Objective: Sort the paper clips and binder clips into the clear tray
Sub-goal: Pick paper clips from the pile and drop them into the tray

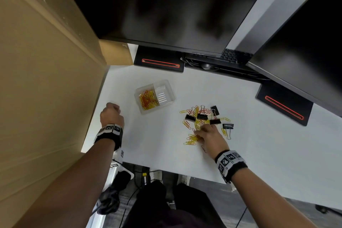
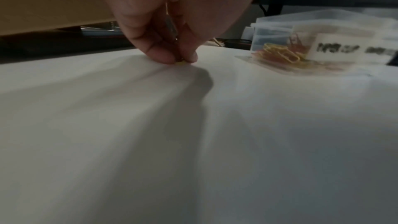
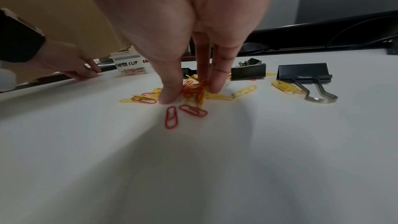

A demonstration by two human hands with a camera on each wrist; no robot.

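The clear two-part tray [image 1: 167, 84] stands on the white table; its left part holds red and yellow paper clips [image 1: 148, 99], its right part shows nothing. A loose pile of paper clips [image 1: 192, 138] and black binder clips [image 1: 202, 116] lies to its right. My right hand [image 3: 189, 93] is down on this pile, thumb and fingers pinching a bunch of red and yellow paper clips [image 3: 194, 89]. A large binder clip [image 3: 303, 71] lies just right of it. My left hand [image 2: 181, 60], near the table's left edge, pinches a small yellow paper clip [image 2: 180, 63] against the table.
A tall cardboard wall [image 1: 46, 79] borders the table's left side. Two dark monitors on black stands with red stripes [image 1: 160, 63] line the back, with a keyboard [image 1: 231, 56] and a mouse [image 1: 206, 65] between them. The tray carries a handwritten label [image 3: 127, 64].
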